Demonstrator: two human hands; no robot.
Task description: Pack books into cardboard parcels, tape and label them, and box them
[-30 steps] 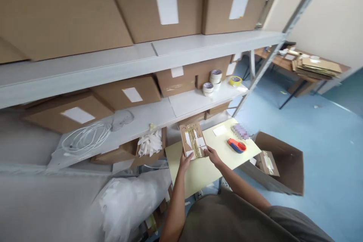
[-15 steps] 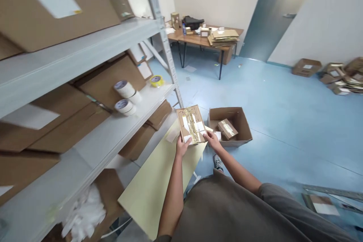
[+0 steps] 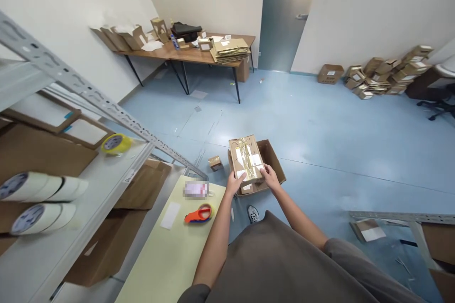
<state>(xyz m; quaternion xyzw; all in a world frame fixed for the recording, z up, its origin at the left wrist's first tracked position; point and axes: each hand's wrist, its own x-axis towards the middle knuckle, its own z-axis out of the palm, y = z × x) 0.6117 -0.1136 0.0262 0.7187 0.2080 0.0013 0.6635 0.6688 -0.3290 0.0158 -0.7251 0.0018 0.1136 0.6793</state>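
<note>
A flat taped cardboard box [image 3: 247, 156] with white labels and handwriting is held in front of me. My left hand [image 3: 235, 182] grips its near left corner, thumb on top. At the near right corner my right hand [image 3: 270, 176] grips it the same way. Below the held box stands a larger open cardboard carton [image 3: 273, 161] on the floor, partly hidden by it. Part of a small box [image 3: 246, 189] shows inside the carton. To the left, an orange tape dispenser [image 3: 198, 214] and a white paper slip [image 3: 170, 215] lie on the pale yellow table [image 3: 156, 251].
A metal shelf [image 3: 103, 199] on the left holds tape rolls [image 3: 39, 184] and boxes. One small box [image 3: 215, 163] sits on the floor beside the carton. Flattened cardboard [image 3: 231, 50] lies on a wooden table [image 3: 156, 53] at the back. Several boxes [image 3: 387, 73] are piled by the far wall.
My view has turned to the right. The held box has moved from over the yellow table to above the open carton, still in both hands.
</note>
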